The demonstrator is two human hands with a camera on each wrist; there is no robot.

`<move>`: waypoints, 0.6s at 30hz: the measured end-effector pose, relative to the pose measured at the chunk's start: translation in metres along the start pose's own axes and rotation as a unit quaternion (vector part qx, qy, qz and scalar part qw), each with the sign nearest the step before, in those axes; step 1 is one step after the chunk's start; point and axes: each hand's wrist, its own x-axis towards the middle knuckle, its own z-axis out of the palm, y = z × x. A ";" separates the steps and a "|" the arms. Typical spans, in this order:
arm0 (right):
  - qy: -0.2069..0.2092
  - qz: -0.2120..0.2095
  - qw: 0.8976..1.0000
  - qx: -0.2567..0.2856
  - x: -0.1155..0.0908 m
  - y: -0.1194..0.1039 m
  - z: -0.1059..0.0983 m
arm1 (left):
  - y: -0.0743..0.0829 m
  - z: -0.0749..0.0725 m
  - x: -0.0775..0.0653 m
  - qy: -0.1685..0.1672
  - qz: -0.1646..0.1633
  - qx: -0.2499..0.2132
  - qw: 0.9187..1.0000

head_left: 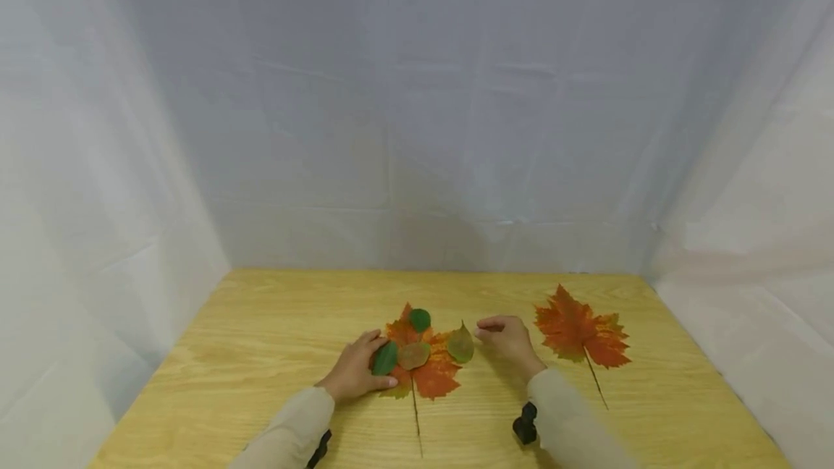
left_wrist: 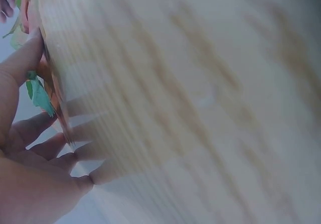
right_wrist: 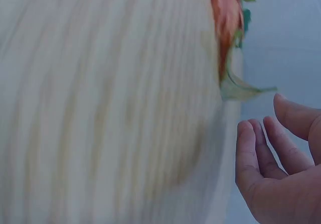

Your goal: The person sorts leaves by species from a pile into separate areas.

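Observation:
A large orange-red maple leaf [head_left: 436,380] lies on the table, its dark stem pointing toward me. Several small leaves lie on it: a round green leaf [head_left: 420,320] at the top, a dark green leaf [head_left: 386,358] on the left, a brownish leaf [head_left: 413,356] in the middle and a yellow-green pointed leaf [head_left: 461,345] on the right. My left hand [head_left: 355,368] spreads around the maple leaf's left side, fingertips down at the table and thumb at the lobe. My right hand [head_left: 510,342] hovers right of the pointed leaf, fingers bent loosely, just apart from its curled tip [right_wrist: 268,89].
A second orange-red maple leaf [head_left: 576,331] with a dark stem lies to the right, beyond my right hand. The wooden table [head_left: 280,310] is bordered by a pale cloth backdrop [head_left: 417,165] behind and on both sides.

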 end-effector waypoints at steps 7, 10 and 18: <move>0.002 0.027 0.999 0.018 -0.001 0.002 0.023 | 0.001 0.001 0.001 -0.003 -0.006 0.001 1.000; 0.007 0.030 0.999 0.016 -0.001 0.003 0.025 | 0.002 0.000 0.000 -0.006 -0.008 -0.001 1.000; 0.016 0.023 1.000 -0.004 0.000 0.003 0.025 | 0.005 -0.003 -0.001 -0.007 -0.011 0.000 1.000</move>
